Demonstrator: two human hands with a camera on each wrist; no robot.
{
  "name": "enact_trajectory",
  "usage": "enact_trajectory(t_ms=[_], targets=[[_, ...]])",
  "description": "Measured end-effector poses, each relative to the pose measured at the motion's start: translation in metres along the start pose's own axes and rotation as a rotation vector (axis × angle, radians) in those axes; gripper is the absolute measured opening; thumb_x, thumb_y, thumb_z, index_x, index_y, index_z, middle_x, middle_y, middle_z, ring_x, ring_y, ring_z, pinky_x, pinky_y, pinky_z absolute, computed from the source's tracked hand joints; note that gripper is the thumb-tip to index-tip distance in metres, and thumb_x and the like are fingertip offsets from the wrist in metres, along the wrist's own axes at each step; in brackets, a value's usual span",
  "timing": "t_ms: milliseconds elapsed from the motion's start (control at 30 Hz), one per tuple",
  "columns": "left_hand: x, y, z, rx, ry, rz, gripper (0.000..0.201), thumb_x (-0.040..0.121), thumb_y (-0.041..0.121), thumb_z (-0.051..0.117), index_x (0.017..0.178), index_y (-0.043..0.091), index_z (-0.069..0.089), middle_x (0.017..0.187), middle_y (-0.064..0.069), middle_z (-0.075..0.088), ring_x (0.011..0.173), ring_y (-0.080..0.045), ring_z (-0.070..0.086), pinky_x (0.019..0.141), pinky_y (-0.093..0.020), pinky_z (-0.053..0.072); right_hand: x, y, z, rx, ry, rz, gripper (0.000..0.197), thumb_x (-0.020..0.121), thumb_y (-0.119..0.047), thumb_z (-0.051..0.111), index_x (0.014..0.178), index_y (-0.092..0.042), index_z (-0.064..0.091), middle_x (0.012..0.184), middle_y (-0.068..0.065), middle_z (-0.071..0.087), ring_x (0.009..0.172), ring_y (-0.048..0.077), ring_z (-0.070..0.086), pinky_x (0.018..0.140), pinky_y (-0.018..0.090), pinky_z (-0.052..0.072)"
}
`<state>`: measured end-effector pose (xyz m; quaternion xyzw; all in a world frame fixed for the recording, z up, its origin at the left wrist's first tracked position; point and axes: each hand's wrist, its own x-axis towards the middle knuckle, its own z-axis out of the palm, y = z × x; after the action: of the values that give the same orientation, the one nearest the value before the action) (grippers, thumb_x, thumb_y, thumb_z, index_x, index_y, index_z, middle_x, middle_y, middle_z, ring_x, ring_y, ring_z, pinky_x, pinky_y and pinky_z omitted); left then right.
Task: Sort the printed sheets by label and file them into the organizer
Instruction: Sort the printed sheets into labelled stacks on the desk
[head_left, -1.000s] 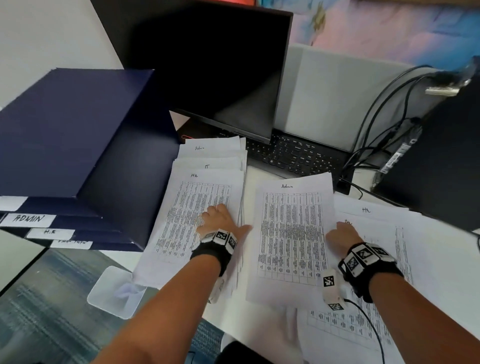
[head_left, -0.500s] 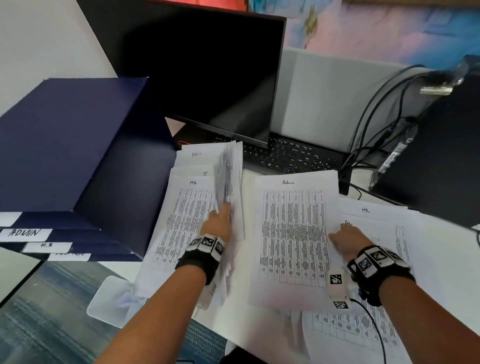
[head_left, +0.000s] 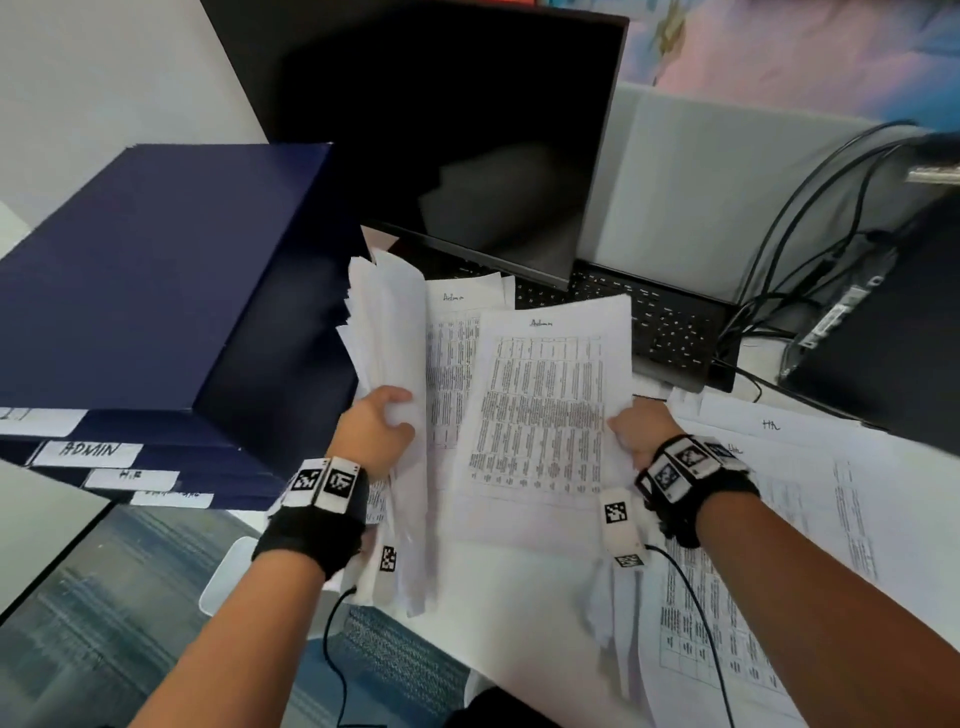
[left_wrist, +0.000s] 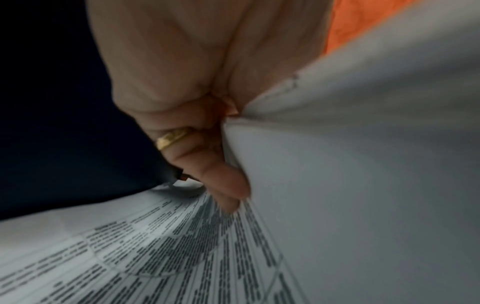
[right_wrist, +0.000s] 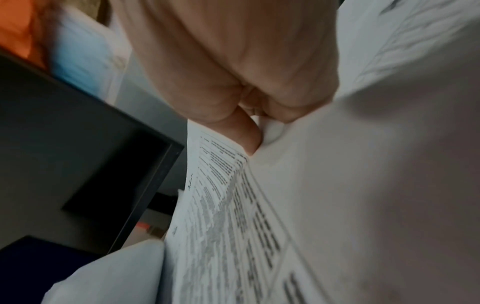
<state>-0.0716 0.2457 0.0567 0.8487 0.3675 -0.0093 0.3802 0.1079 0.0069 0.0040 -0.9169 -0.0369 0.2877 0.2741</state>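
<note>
My left hand (head_left: 382, 423) grips a thick stack of printed sheets (head_left: 387, 338), tipped up on its edge beside the navy organizer (head_left: 156, 291); in the left wrist view my curled fingers (left_wrist: 223, 181) clamp the stack (left_wrist: 350, 185). My right hand (head_left: 636, 423) pinches the right edge of a sheet headed "Admin" (head_left: 545, 410), lifted off the desk; in the right wrist view my thumb (right_wrist: 246, 135) presses on that sheet (right_wrist: 228, 205). Another "Admin" sheet (head_left: 452, 353) lies flat beneath. The organizer's trays carry white labels, among them "ADMIN" (head_left: 88, 451) and "HR" (head_left: 130, 477).
A dark monitor (head_left: 467, 130) and a black keyboard (head_left: 649, 322) stand behind the papers. More sheets, one headed "HR" (head_left: 779, 436), spread over the white desk (head_left: 519, 623) at right. Cables (head_left: 779, 260) and a black box (head_left: 893, 332) are at far right.
My left hand has gathered the left pile and tipped it up on edge toward the organizer. My right hand has gone from resting beside the "Admin" sheet to pinching and lifting it.
</note>
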Motion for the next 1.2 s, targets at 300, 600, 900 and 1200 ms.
enact_trajectory(t_ms=[300, 600, 900, 1200], targets=[[-0.003, -0.012, -0.017, -0.088, -0.009, 0.023, 0.038, 0.082, 0.008, 0.054, 0.114, 0.027, 0.059, 0.088, -0.005, 0.063, 0.050, -0.017, 0.054, 0.043, -0.015, 0.046, -0.001, -0.056, 0.036, 0.497, -0.233, 0.174, 0.009, 0.083, 0.000, 0.054, 0.076, -0.005, 0.050, 0.076, 0.012, 0.056, 0.072, 0.023, 0.056, 0.089, 0.051, 0.053], [-0.001, -0.008, -0.023, -0.096, -0.033, 0.033, 0.037, 0.083, 0.007, 0.053, 0.112, 0.030, 0.058, 0.056, 0.001, 0.052, 0.032, -0.010, 0.045, 0.039, -0.023, 0.045, 0.002, -0.060, 0.054, 0.307, -0.151, 0.018, 0.026, 0.091, -0.005, 0.055, 0.069, -0.019, 0.050, 0.089, 0.009, 0.055, 0.087, 0.023, 0.056, 0.089, 0.038, 0.055], [0.004, 0.000, 0.010, -0.020, -0.117, 0.039, 0.040, 0.086, 0.008, 0.049, 0.121, 0.028, 0.053, 0.069, 0.001, 0.059, 0.030, -0.009, 0.050, 0.036, -0.019, 0.041, -0.005, -0.076, 0.083, 0.500, -0.080, -0.013, 0.022, 0.083, -0.002, 0.061, 0.105, 0.000, 0.064, 0.093, 0.015, 0.067, 0.076, 0.028, 0.066, 0.076, 0.046, 0.059], [0.000, 0.022, 0.070, 0.250, -0.337, 0.190, 0.064, 0.092, 0.019, 0.049, 0.147, 0.030, 0.020, 0.136, -0.011, 0.051, 0.105, -0.028, 0.061, 0.089, -0.033, 0.050, -0.012, -0.015, 0.029, 0.674, 0.020, 0.022, 0.021, 0.085, -0.001, 0.059, 0.105, -0.008, 0.059, 0.076, 0.007, 0.061, 0.063, 0.018, 0.059, 0.059, 0.026, 0.052]])
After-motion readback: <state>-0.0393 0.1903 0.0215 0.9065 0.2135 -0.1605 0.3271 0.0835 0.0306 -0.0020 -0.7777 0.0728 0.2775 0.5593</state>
